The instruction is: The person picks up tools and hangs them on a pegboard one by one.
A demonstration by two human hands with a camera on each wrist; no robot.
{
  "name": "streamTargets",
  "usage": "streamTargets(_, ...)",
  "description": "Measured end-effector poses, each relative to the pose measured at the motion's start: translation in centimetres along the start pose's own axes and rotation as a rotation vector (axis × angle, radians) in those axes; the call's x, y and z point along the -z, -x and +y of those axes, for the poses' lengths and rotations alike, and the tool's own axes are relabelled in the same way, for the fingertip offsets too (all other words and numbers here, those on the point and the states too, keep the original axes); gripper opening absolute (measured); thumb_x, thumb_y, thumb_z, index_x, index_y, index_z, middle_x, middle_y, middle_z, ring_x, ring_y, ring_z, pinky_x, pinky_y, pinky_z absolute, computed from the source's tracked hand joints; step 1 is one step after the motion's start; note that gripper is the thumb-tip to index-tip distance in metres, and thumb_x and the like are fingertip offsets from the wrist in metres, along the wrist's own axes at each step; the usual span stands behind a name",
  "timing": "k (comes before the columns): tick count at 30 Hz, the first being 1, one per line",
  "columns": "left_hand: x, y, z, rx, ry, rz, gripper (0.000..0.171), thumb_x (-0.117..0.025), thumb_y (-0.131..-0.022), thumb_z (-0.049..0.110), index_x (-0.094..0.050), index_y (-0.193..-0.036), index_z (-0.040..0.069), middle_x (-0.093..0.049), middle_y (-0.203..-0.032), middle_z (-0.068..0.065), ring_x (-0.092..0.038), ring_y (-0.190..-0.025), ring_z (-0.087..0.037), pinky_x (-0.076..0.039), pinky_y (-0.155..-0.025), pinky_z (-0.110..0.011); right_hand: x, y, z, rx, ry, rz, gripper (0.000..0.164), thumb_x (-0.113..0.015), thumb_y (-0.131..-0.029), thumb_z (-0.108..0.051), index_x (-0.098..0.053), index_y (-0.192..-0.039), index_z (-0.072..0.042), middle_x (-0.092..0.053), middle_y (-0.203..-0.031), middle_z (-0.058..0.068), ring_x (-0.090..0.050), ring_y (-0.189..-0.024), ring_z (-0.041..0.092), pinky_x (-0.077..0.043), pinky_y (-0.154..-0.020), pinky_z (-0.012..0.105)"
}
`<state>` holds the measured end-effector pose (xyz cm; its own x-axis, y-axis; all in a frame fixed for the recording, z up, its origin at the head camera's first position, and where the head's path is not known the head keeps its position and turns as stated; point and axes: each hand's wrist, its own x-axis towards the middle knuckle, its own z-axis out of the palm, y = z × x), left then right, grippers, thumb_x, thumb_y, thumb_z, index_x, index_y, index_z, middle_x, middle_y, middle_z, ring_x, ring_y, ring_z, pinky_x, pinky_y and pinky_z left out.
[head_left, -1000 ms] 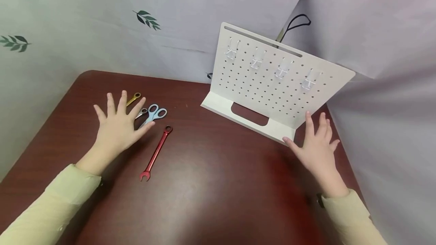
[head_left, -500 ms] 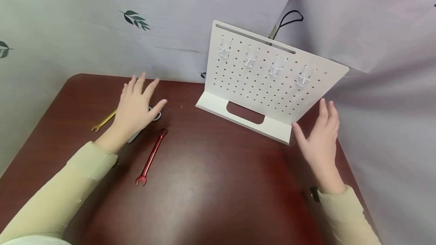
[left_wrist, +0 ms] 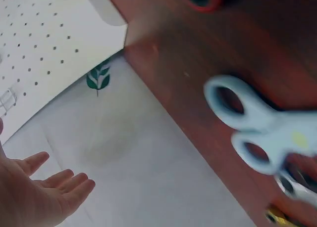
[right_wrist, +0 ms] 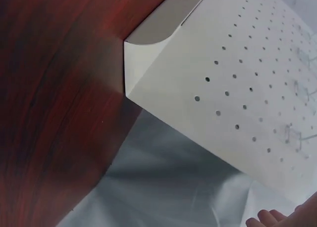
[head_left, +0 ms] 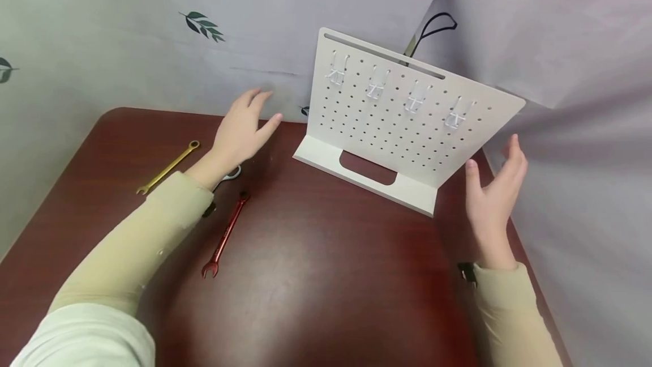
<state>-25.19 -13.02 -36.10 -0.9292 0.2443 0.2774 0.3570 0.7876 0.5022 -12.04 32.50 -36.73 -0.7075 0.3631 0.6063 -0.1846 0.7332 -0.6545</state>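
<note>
A white pegboard [head_left: 392,112] stands at the back right of the dark red table, several clear hooks [head_left: 374,90] hanging along its upper part. My left hand [head_left: 241,129] hovers at the table's back edge, left of the board, fingers relaxed around nothing. Beyond the board's right end, my right hand [head_left: 493,200] is raised with its thumb apart from the fingers, holding nothing. Light blue scissors [left_wrist: 257,120] lie beneath my left forearm, mostly hidden in the head view. A red wrench [head_left: 226,237] lies in front of them, a yellow wrench [head_left: 168,167] to their left.
A silver ring end of a wrench [left_wrist: 293,186] shows beside the scissors in the left wrist view. Pale cloth [head_left: 254,27] hangs behind the table [head_left: 316,276] and along its right side. A black loop strap [head_left: 439,24] sticks up behind the pegboard.
My left hand has moved right and away from me, from over the scissors and yellow wrench toward the pegboard. My right hand has shifted slightly right, off the board's lower corner.
</note>
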Motion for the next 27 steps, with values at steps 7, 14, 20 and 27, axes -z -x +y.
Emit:
streamTargets(7, -1.6, -2.8, 1.6, 0.05, 0.199, 0.002, 0.062, -0.054, -0.109, 0.042, -0.047, -0.158, 0.005, -0.047, -0.163, -0.02, -0.042, -0.153, -0.038, -0.034, -0.127, -0.054, -0.5, -1.2, 0.3, -0.186, -0.087, 0.002, 0.073, -0.066, -0.101, -0.019, -0.031, -0.166, -0.014, -0.04, -0.165, 0.01, -0.039, -0.154, 0.017, -0.032, -0.126, 0.026)
streamTargets(14, -3.7, -4.5, 2.8, 0.122, 0.424, -0.002, 0.058, -0.059, -0.109, 0.034, -0.045, -0.158, 0.005, -0.05, -0.161, -0.017, -0.05, -0.148, -0.035, -0.041, -0.124, -0.05, -1.6, -1.9, 0.9, -0.357, -0.213, -0.05, 0.07, -0.059, -0.106, -0.016, -0.026, -0.167, -0.013, -0.041, -0.165, 0.014, -0.042, -0.154, 0.025, -0.032, -0.13, 0.03)
streamTargets(20, -5.6, -5.6, 4.1, 0.147, 0.582, 0.031, 0.056, -0.061, -0.109, 0.027, -0.046, -0.157, 0.002, -0.053, -0.159, -0.018, -0.053, -0.145, -0.034, -0.044, -0.123, -0.042, -2.4, -1.8, 1.3, -0.407, -0.276, -0.08, 0.069, -0.057, -0.106, -0.016, -0.025, -0.167, -0.013, -0.042, -0.165, 0.015, -0.045, -0.15, 0.023, -0.034, -0.129, 0.031)
streamTargets(27, -6.7, -6.2, 5.4, 0.188, 0.676, 0.054, 0.053, -0.061, -0.109, 0.022, -0.047, -0.155, -0.001, -0.056, -0.154, -0.022, -0.057, -0.141, -0.034, -0.047, -0.12, -0.039, -3.3, -1.3, 0.6, -0.396, -0.333, -0.123, 0.067, -0.057, -0.107, -0.013, -0.026, -0.166, -0.011, -0.042, -0.165, 0.016, -0.046, -0.147, 0.023, -0.036, -0.128, 0.034)
